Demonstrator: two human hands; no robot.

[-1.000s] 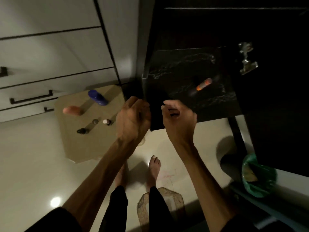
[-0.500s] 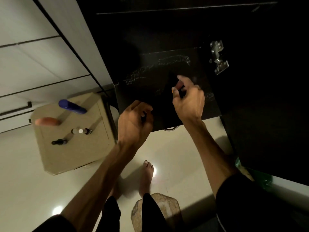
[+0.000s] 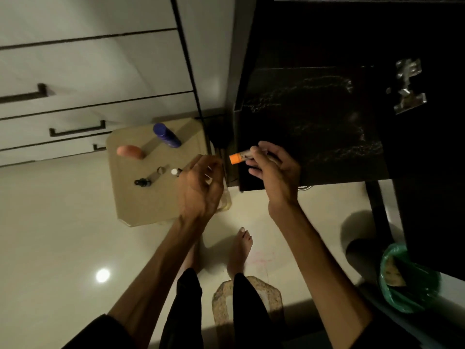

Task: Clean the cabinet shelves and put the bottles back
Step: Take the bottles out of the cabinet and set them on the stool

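Observation:
My right hand (image 3: 273, 170) grips a small orange-capped tube (image 3: 237, 157) at the front left corner of the dark cabinet shelf (image 3: 309, 122), cap pointing left. My left hand (image 3: 200, 187) hovers just left of it with fingers loosely curled and nothing in it. On the beige stool (image 3: 156, 197) stand a blue bottle (image 3: 166, 135), a peach-coloured bottle (image 3: 130, 151), a black dropper bottle (image 3: 142, 182), a white-capped vial (image 3: 176, 171) and a small jar (image 3: 161, 170). The shelf surface shows faint dusty streaks.
White drawers with dark handles (image 3: 76, 129) fill the left wall. A metal hinge (image 3: 409, 86) sits on the cabinet's right side. A bin with a green bag (image 3: 407, 280) stands at lower right. My bare feet and a woven mat (image 3: 247, 301) are on the glossy floor.
My right hand reached onto the shelf and drew back holding the orange-capped tube that lay there. My left hand opened and shifted left toward the stool.

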